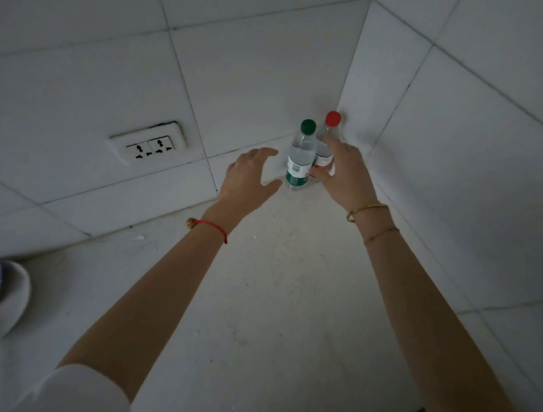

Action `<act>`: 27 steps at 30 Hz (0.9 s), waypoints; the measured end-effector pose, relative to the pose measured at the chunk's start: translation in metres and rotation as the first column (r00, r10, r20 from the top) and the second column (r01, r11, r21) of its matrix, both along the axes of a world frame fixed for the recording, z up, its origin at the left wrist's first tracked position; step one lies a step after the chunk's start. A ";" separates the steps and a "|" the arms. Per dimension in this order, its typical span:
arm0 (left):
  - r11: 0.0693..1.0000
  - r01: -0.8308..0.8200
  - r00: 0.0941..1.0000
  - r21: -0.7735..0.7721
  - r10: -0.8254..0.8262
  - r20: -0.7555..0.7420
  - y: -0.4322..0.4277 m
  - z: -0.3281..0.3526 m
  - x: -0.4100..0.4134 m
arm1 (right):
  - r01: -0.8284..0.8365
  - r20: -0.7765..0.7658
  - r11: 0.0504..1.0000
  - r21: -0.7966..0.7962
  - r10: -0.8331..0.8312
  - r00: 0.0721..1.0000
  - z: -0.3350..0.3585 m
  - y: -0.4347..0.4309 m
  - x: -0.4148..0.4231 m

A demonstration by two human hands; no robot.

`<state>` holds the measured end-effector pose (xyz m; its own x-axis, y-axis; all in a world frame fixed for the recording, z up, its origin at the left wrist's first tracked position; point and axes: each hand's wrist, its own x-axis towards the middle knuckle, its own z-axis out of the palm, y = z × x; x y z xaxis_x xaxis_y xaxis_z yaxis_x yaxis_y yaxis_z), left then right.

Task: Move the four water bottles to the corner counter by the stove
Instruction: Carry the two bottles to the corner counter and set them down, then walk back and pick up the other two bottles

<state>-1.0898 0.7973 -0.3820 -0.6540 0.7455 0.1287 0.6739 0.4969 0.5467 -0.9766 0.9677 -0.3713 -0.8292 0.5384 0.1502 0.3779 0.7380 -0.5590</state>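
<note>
Two clear water bottles stand upright, side by side, in the far corner of the pale counter (279, 284). The green-capped bottle (300, 157) with a green label is on the left. The red-capped bottle (327, 139) with a red label stands behind it on the right. My right hand (343, 174) is wrapped around the lower part of the red-capped bottle. My left hand (249, 177) hovers just left of the green-capped bottle, fingers spread, not touching it. No other bottles are in view.
White tiled walls (453, 151) meet behind the bottles. A double wall socket (148, 146) sits on the left wall. A white rounded object (1, 297) lies at the counter's left edge.
</note>
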 end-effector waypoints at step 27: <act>0.959 -0.284 0.959 -0.009 0.284 -0.001 -0.313 0.039 0.199 | -0.407 0.186 0.913 -0.005 0.401 0.897 0.042 -0.260 0.132</act>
<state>-0.8906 0.4844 -0.3432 -0.8388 0.5304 0.1227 0.5043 0.6722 0.5421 -0.8449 0.7078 -0.3292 -0.9888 0.1487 -0.0090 0.1345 0.8655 -0.4825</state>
